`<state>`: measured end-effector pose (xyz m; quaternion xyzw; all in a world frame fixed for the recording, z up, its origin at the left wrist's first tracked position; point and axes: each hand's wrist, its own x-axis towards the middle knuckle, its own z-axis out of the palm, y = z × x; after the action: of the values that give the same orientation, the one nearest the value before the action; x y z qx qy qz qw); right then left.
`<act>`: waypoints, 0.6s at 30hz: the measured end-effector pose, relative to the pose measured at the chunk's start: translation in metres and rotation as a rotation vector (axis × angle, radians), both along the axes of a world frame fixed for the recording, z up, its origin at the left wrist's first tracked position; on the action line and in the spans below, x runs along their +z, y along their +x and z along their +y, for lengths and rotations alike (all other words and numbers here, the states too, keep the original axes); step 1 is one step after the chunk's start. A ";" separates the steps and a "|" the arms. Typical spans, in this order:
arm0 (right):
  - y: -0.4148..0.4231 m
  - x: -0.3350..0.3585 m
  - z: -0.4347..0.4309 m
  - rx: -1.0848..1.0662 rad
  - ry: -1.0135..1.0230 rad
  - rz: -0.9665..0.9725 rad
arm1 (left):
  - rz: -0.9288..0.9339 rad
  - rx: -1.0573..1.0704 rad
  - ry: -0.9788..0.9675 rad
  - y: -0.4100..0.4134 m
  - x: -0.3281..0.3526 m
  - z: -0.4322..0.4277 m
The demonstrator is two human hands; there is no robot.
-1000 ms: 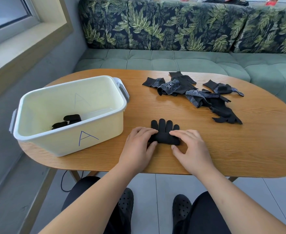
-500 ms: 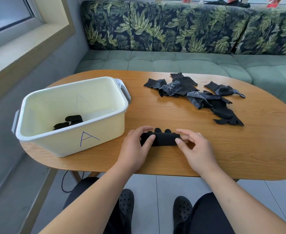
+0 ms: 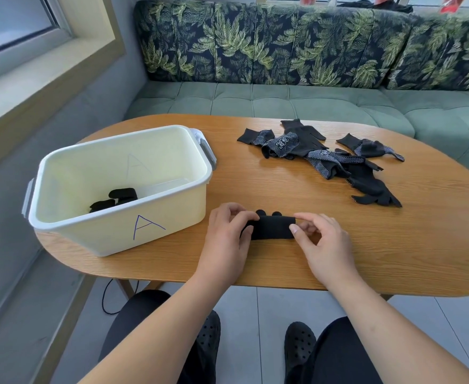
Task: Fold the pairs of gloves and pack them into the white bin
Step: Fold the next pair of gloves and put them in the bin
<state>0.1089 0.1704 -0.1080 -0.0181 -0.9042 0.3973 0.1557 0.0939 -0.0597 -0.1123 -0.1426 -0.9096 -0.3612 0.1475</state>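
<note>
Glove pair (image 3: pixel 272 230) half folded, pinched by left hand (image 3: pixel 227 239) and right hand (image 3: pixel 322 242). Folded gloves (image 3: pixel 117 199) in white bin (image 3: pixel 122 236); loose pile (image 3: pixel 324 159) far right to do.

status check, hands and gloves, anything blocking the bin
Left hand and right hand each pinch an end of the folded glove pair. White bin at left, packed gloves inside. Loose gloves farther back, not in the way.

The bin (image 3: pixel 94 239) is white with a blue letter A (image 3: pixel 146 225) and grey handles (image 3: pixel 209 153). The rolled glove (image 3: pixel 272 228) is black, and so are the gloves in the bin (image 3: pixel 117 199). The glove pile (image 3: pixel 324 159) is black, some with tiny white dots. The counter (image 3: pixel 394 245) is brown wood. The sofa (image 3: pixel 283 102) is green, with leafy back cushions (image 3: pixel 255 42).
</note>
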 end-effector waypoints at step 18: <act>0.008 -0.004 -0.003 0.073 0.235 0.027 | 0.188 -0.093 -0.380 0.004 -0.010 0.013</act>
<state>0.1165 0.1669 -0.1122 0.0387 -0.9424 0.2942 0.1543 0.0982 -0.0470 -0.1224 -0.2428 -0.9361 -0.1747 0.1852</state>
